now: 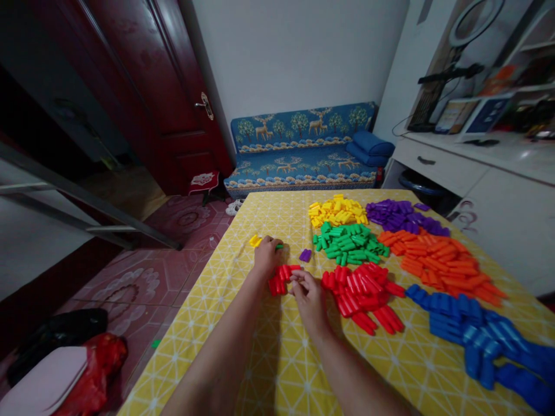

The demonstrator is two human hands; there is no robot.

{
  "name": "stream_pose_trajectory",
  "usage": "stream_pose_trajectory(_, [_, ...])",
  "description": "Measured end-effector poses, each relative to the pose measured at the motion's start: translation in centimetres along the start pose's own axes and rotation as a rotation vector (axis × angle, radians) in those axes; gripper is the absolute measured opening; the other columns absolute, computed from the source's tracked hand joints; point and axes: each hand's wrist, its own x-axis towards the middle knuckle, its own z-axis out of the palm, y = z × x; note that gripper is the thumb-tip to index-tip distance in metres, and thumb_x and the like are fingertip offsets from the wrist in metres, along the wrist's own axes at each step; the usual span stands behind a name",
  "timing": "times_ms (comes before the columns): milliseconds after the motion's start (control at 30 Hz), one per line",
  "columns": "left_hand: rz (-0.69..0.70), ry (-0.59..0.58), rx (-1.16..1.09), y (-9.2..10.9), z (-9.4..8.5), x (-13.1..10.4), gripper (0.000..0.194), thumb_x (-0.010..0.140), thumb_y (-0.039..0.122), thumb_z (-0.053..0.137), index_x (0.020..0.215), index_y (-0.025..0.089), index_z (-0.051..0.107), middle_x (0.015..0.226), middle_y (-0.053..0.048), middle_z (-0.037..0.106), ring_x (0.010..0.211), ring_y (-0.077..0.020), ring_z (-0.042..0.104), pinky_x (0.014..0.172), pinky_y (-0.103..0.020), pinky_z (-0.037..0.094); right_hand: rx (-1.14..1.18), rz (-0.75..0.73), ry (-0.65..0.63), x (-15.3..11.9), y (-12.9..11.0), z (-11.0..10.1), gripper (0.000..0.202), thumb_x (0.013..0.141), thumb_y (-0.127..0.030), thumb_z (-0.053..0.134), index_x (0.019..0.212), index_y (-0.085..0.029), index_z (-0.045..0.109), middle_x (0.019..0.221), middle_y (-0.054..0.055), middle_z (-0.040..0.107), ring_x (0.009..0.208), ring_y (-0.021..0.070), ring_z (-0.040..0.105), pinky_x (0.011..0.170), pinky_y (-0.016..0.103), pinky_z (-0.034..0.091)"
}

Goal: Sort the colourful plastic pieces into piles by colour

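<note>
My left hand [266, 253] is over the table with its fingers curled down at a small green plastic piece [280, 246], mostly hidden under them. Just beyond it lies a yellow plastic piece [255, 240]. Below that hand is a small cluster of red plastic pieces [280, 281]. My right hand [309, 292] is at the cluster's right side, fingertips next to a red piece, thumb and fingers slightly apart. A single purple piece [305, 255] rests beyond the right hand.
On the patterned yellow tablecloth [208, 335], the right side bears piles of red [358, 292], green [351, 241], yellow [338, 211], purple [396, 216], orange [442, 263] and blue pieces [481, 329]. A blue sofa [299, 167] stands beyond the table; a white desk [477, 167] is right.
</note>
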Motion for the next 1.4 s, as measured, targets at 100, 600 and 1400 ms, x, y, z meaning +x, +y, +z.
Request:
stream_pose_trajectory(100, [0.027,0.089,-0.167,-0.9,-0.1,-0.8,0.024,0.083,0.021,0.057,0.103,0.021,0.071,0.105,-0.008,0.066,0.099,-0.0203,0.061,0.082,-0.029,0.045,0.004,0.004,-0.005,0.0,0.0,0.0,0.020,0.081,-0.033,0.057,0.098,-0.025,0.065,0.089,0.005,0.072,0.073,0.0208,0.069,0.064,0.034,0.059])
stream_pose_trajectory(600, [-0.143,-0.073,-0.911,5.1,-1.4,-7.9,0.061,0.084,0.067,0.047,0.055,0.014,0.050,0.049,0.004,0.038,0.048,-0.0074,0.032,0.048,-0.022,0.025,-0.116,-0.186,0.044,-0.5,-1.7,-0.9,0.040,0.087,-0.033,0.060,0.126,-0.023,0.058,0.113,0.009,0.066,0.091,0.0191,0.065,0.073,0.031,0.055])
stream_pose_trajectory(1400, [0.099,0.268,-0.136,5.0,0.5,-9.0,0.015,0.081,0.021,0.064,0.090,0.028,0.075,0.098,-0.005,0.068,0.093,-0.0234,0.052,0.072,-0.032,0.046,0.098,-0.142,0.294,2.2,-4.6,-3.4,0.035,0.078,-0.036,0.070,0.105,-0.019,0.057,0.091,0.004,0.066,0.078,0.0170,0.064,0.069,0.029,0.053])
